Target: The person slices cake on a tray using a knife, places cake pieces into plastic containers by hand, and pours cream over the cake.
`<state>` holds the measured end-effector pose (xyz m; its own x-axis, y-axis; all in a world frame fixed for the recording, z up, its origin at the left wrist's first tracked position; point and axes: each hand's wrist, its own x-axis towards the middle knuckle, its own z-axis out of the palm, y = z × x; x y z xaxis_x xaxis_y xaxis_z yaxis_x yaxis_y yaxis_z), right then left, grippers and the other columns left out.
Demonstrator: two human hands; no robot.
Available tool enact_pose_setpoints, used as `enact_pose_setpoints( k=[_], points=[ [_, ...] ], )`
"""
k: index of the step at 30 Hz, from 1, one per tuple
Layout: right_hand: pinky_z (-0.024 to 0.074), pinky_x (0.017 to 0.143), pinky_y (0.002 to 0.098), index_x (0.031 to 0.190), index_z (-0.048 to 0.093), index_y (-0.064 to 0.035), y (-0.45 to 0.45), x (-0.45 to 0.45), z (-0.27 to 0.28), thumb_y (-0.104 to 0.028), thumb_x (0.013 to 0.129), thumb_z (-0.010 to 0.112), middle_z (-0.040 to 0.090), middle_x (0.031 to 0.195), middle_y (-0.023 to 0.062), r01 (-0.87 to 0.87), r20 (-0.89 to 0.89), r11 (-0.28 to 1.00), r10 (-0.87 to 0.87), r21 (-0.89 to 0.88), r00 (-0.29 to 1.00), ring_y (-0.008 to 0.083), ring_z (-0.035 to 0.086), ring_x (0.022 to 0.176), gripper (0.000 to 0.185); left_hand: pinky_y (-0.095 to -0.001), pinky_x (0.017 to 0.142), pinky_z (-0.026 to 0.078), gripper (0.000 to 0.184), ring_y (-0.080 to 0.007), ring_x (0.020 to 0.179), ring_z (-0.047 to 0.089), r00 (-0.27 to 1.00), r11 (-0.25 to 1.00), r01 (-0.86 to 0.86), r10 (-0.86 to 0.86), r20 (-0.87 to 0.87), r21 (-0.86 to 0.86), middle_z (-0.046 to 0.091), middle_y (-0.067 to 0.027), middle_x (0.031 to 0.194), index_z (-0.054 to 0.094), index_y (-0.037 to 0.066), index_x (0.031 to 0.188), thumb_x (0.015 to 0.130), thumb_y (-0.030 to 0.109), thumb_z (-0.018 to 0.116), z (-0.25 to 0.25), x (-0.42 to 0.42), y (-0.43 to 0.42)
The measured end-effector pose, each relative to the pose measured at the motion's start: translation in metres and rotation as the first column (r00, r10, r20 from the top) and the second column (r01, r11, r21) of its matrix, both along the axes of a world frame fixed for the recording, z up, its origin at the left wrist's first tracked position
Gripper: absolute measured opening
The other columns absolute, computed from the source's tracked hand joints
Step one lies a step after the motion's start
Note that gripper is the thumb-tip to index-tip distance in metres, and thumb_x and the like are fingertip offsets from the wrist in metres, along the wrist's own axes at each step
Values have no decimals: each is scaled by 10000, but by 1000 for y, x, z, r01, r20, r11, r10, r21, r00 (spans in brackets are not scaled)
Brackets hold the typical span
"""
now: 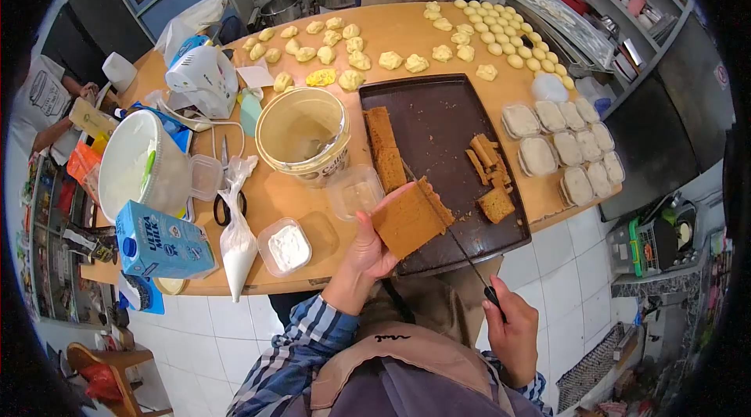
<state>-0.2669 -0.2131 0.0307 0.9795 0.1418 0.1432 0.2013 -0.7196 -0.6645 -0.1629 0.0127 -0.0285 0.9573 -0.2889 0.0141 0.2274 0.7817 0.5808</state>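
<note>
My left hand [369,251] holds a flat brown slab of sponge cake [411,223] up over the near left part of a dark baking tray [438,112]. In my right hand [512,331] is the black handle of a long thin knife [471,264]; its blade runs up beside the cake slab, and part of it is hidden behind the slab. A long cake strip [381,139] lies along the tray's left side. Cut cake strips [486,159] and a small cake block [496,204] sit at the tray's right.
Left of the tray stand a large tub [303,131], a plastic container of white cream [286,248], a filled piping bag [237,237], scissors [224,210], a milk carton [164,239] and a white bowl [141,159]. Dough pieces [391,61] and lidded containers [540,156] lie beyond and right. Another person [51,104] is at left.
</note>
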Motion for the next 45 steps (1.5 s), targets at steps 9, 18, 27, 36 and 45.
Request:
enact_pose_setpoints(
  k=[9, 18, 27, 36, 45],
  points=[
    [443, 527, 376, 1203, 568, -32, 1, 0, -2, -66, 820, 650, 572, 695, 149, 6, 7, 1000, -6, 0, 1000, 294, 559, 574, 393, -484, 1125, 274, 1065, -349, 1355, 308, 1000, 999, 29, -28, 9, -42, 314, -186, 1460, 312, 57, 1412, 633, 672, 695, -4, 0, 3],
    [445, 529, 379, 1205, 567, -34, 2, -1, -2, -72, 820, 652, 578, 701, 153, 14, -1, 1000, -14, 14, 1000, 297, 565, 583, 396, -486, 1122, 277, 900, -358, 1358, 299, 999, 995, 38, -36, 20, -91, 325, -194, 1454, 350, 59, 1396, 708, 452, 777, -2, 0, 5],
    [442, 524, 370, 1196, 572, -26, 2, -1, -2, -65, 817, 655, 565, 684, 152, 7, 12, 1000, -7, 24, 1000, 285, 560, 573, 389, -489, 1117, 288, 883, -359, 1349, 315, 1000, 997, 19, -20, -5, -79, 335, -194, 1446, 364, 55, 1382, 706, 447, 776, -4, 0, 5],
    [433, 512, 363, 1194, 569, -25, 1, -1, -2, -66, 821, 655, 554, 664, 145, 7, 17, 1000, -8, 21, 1000, 281, 546, 555, 385, -485, 1118, 288, 893, -351, 1345, 326, 1000, 998, 12, -12, -4, -65, 343, -193, 1442, 358, 50, 1384, 704, 452, 775, -1, -1, 2],
    [440, 520, 372, 1196, 567, -29, 0, -2, -2, -61, 820, 652, 560, 675, 153, 10, 25, 999, -11, 36, 1000, 289, 555, 562, 387, -476, 1117, 291, 922, -343, 1345, 329, 1000, 999, 15, -15, -6, -48, 339, -189, 1445, 331, 33, 1398, 706, 454, 772, 0, -2, 2]
  ],
)
